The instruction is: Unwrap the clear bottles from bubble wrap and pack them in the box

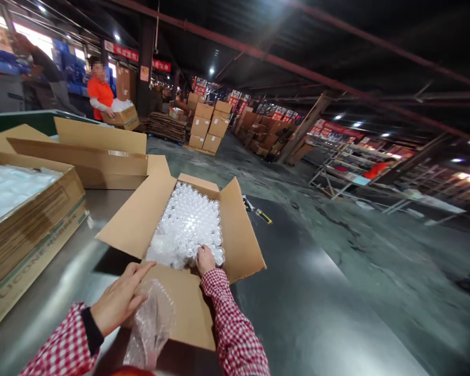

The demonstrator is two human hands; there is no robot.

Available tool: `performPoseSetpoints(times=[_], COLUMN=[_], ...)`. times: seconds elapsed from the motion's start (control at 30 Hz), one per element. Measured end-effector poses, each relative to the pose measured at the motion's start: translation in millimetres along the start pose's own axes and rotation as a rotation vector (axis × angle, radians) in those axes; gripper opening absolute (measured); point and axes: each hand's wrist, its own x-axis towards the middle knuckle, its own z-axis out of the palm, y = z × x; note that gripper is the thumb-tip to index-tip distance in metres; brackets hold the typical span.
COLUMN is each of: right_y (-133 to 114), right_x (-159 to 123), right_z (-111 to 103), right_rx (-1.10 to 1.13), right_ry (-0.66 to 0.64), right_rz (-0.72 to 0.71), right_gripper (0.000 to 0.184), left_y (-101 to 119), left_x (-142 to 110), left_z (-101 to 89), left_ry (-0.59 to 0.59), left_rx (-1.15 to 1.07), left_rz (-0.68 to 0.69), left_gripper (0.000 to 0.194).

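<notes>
In front of me an open cardboard box [243,230] holds many clear, round-topped pieces [191,209] packed upright in rows; their exact kind I cannot make out. My right hand [205,259] reaches into the box's near right corner, its fingers curled down among the pieces, and what they grip is hidden. Over the near left edge of the box my left hand [119,295] is held with fingers stretched out. Crumpled clear bubble wrap [151,324] hangs over the near flap, beside my left hand. More crumpled clear plastic [164,250] lies inside at the near left.
A large carton [35,235] with pale plastic-wrapped contents stands on the metal table [317,297] at left, another open carton [102,162] behind it. A yellow cutter [264,216] lies right of the box. Beyond, a person in orange [101,91] holds a carton; stacked boxes [209,128] stand on the floor.
</notes>
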Motion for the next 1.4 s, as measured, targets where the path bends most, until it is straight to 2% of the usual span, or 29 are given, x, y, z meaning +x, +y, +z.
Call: performPoseSetpoints(times=[0.07,0.2,0.23,0.33,0.4,0.47,0.5,0.57,0.67,0.83,0.93,1.13,1.2,1.27,1.33,1.4], right_y=[1.6,2.4,0.9,-13.8,-34.5,-61.3,-75.1,-98.5,-115.4,-118.3,-124.8,-139.1,-142.1,-141.4,-134.0,-119.2], right_x=[-2.5,-8.7,-11.6,-30.8,-55.0,-85.9,-101.9,-129.6,-152.8,-160.6,-161.8,-150.6,-147.7,-148.5,-151.5,-153.6], right_z=[-0.8,-14.2,-21.8,-59.0,-92.9,-125.8,-138.9,-154.4,-154.0,-146.0,-142.0,-104.0,-100.8,-107.6,-118.2,-122.5], right_rx=[0.022,0.141,0.186,0.326,0.509,0.913,1.034,1.126,1.007,0.612,0.470,0.270,0.268,0.356,0.484,0.582], right_ry=[0.005,0.076,0.108,0.220,0.327,0.447,0.435,0.320,0.196,0.222,0.151,-0.008,-0.074,-0.082,-0.009,0.076], right_rz=[-0.023,-0.006,0.010,0.027,-0.040,-0.196,-0.264,-0.380,-0.467,-0.562,-0.616,-0.625,-0.675,-0.732,-0.716,-0.619], right_gripper=[0.029,0.028,0.028,0.035,0.038,0.035,0.034,0.034,0.037,0.041,0.038,0.016,0.022,0.031,0.035,0.032], left_y=[4.6,17.7,21.1,31.3,38.2,44.5,47.1,49.9,47.0,37.6,42.3,57.9,58.4,57.3,55.6,53.2], left_x=[0.8,4.6,6.5,15.8,25.5,36.6,42.0,50.9,57.4,53.8,48.7,39.1,37.1,35.5,34.1,32.9], left_z=[1.9,-1.4,-3.4,-9.7,-13.2,-15.8,-16.5,-16.7,-13.8,-7.9,-9.5,-8.6,-5.8,-4.9,-7.0,-11.6], left_ry=[-0.008,-0.204,-0.232,-0.209,-0.153,-0.111,-0.108,-0.137,-0.184,-0.152,-0.128,-0.104,-0.083,-0.060,-0.034,-0.009], left_rx=[-0.009,0.005,0.022,0.113,0.171,0.171,0.150,0.086,-0.039,-0.152,-0.203,-0.334,-0.335,-0.366,-0.436,-0.494], left_rz=[0.038,0.008,-0.007,-0.057,-0.099,-0.124,-0.128,-0.130,-0.150,-0.126,-0.092,-0.021,-0.002,-0.013,-0.043,-0.060], left_gripper=[0.051,0.024,0.024,0.037,0.038,0.034,0.031,0.028,0.033,0.042,0.044,0.042,0.041,0.040,0.041,0.041])
